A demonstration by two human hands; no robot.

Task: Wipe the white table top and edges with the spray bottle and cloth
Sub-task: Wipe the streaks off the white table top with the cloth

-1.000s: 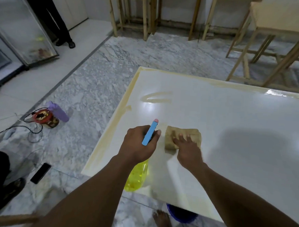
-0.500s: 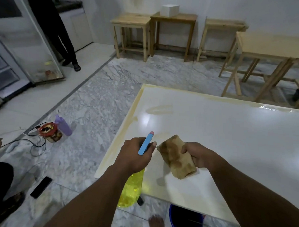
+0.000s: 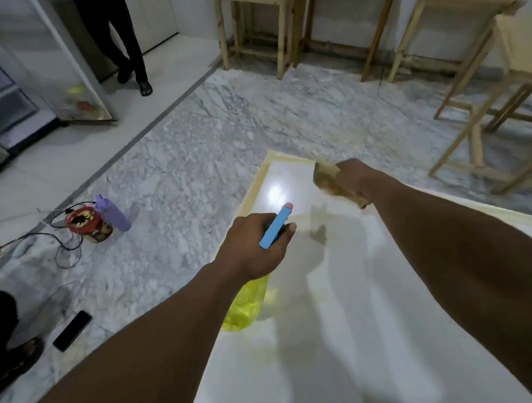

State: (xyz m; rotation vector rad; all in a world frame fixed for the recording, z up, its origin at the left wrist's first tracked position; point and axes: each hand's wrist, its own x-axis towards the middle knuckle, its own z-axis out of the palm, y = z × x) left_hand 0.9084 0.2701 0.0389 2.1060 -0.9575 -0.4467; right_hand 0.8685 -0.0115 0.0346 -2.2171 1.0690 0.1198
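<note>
In the centre of the frame, the left hand (image 3: 250, 246) closed firmly round the neck of the spray bottle (image 3: 245, 307), fingers curled, thumb tip showing on the right side. Blue trigger head (image 3: 275, 230) with a pink tip sticking up out of the fist. Yellow body of the bottle hanging below the hand, just over the left edge of the white table (image 3: 360, 327).

Up and to the right of centre, the right hand (image 3: 355, 178) gripping the brown stained cloth (image 3: 328, 181), fingers folded round it, the cloth bunched and sticking out to the left of the hand and under it. Both somewhat blurred. Held at the far left corner of the table; cannot tell whether touching the top or just above it. A dark reflection on the glossy top, between the two hands. A yellowish band along the left and far edges of the table.

On the marble floor at the left, a purple bottle (image 3: 113, 214) just beside a jar with a red lid (image 3: 88, 224), a black cable (image 3: 64, 247) looping near them. In the lower left, a black phone (image 3: 72, 330) flat on the floor. In the upper left, legs of a standing person (image 3: 125, 33) in dark trousers. Along the top, wooden stools (image 3: 254, 24) by the wall.
</note>
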